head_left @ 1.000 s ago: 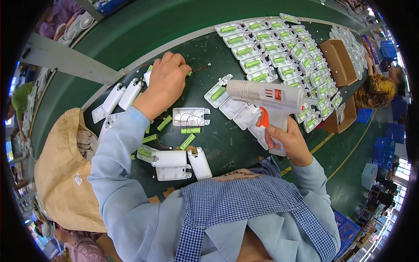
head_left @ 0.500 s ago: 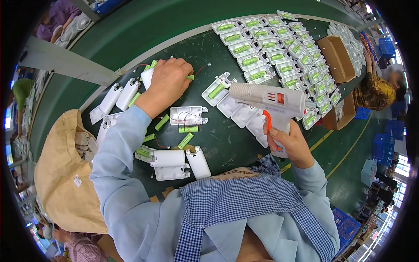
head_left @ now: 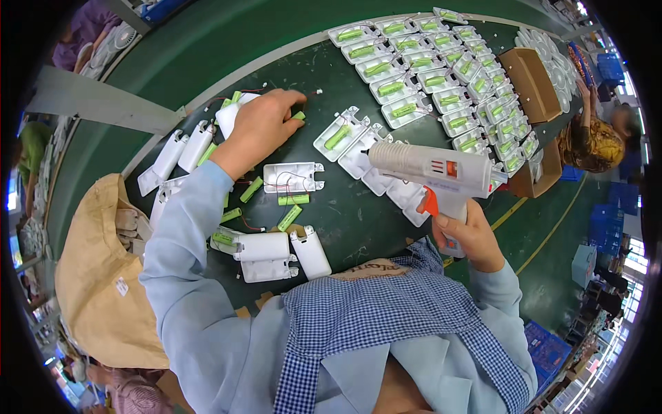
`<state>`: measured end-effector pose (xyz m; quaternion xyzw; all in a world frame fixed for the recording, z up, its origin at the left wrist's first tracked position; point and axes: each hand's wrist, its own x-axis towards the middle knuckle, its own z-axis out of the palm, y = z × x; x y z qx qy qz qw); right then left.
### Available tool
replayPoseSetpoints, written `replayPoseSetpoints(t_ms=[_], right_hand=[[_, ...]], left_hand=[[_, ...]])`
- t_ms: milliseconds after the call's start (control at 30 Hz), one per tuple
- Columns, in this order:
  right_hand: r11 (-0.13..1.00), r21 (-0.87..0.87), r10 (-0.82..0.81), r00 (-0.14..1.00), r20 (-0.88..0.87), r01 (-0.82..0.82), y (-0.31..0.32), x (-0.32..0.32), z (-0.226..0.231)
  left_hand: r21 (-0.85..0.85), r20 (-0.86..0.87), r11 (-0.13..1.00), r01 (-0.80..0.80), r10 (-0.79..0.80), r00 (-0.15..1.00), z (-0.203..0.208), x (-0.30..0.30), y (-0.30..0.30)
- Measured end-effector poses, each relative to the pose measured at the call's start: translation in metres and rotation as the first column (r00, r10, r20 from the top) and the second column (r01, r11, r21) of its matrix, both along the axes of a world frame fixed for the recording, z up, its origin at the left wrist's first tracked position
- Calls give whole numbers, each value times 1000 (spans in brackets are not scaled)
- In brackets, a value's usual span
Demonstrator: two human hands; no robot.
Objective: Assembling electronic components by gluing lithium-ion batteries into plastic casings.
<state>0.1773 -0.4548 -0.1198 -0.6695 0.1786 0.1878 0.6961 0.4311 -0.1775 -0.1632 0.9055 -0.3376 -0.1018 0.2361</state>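
Observation:
My right hand (head_left: 470,234) is wrapped round the handle of a white glue gun (head_left: 431,165) with an orange trigger. Its nozzle points left, over a row of white plastic shells (head_left: 376,178). At the far left of the bench, my left hand (head_left: 261,130) has its thumb and fingers closed about a green battery (head_left: 299,116), whose end shows between them. The battery's wire is partly hidden, and a small white connector (head_left: 318,91) lies beyond the fingertips. Nearer me are an open white shell (head_left: 292,177) with wires and several loose green batteries (head_left: 289,218).
Rows of white shells with green batteries (head_left: 420,62) cover the far right. Cardboard boxes (head_left: 529,86) stand beyond, near another person (head_left: 593,145). Closed white housings (head_left: 265,247) lie close to me. A tan sack (head_left: 103,276) stands left, below a metal post (head_left: 103,100).
My left hand has turned slightly, showing more of the battery between thumb and fingers, and the connector has shifted. The glue gun has moved slightly right and nearer to me.

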Motion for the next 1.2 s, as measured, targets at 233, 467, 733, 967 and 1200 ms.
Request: replayPoseSetpoints(t_ms=[233,467,733,967,1200], right_hand=[[999,8,38,998,-42,-38,1,-2,4],[999,-42,3,1000,14,-2,2,-4,1],[998,-8,-55,998,15,55,-1,-14,-9],[999,27,-39,999,29,38,2,-18,-12],[994,80,-76,997,27,74,-1,-26,-12]], left_hand=[[20,61,998,60,-61,996,-6,2,-3],[-36,-14,994,99,-100,995,-5,7,3],[-306,-193,945,-116,58,980,39,-17,-5],[-318,327,890,328,-222,919,23,-50,-49],[-189,313,922,338,-270,911,-1,-54,-74]])
